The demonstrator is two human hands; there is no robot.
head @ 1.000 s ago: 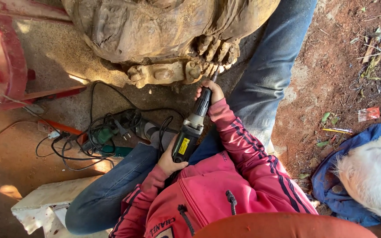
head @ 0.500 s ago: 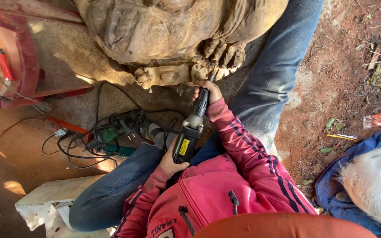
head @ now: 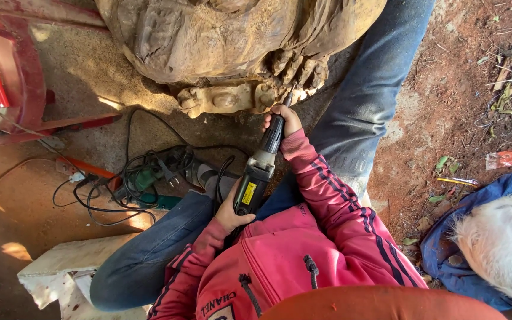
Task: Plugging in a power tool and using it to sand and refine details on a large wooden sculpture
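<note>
A black and grey electric die grinder (head: 258,169) is held in both hands. My right hand (head: 285,121) grips its slim front neck; my left hand (head: 227,216) holds the rear body with the yellow label. The tool's thin bit touches the lower edge of a large brown wood carving (head: 232,41), beside carved finger shapes above a flat knobbed base. Pink jacket sleeves and blue jeans cover my arms and legs, which straddle the tool.
A tangle of black cords and a green power tool (head: 146,181) lie on the concrete to the left. A red chair frame (head: 13,77) stands far left, a white block (head: 60,266) lower left. Blue cloth with white fur (head: 493,231) lies at right on red dirt.
The view shifted slightly; the grinder and both hands stay in the same grip against the carving's lower edge.
</note>
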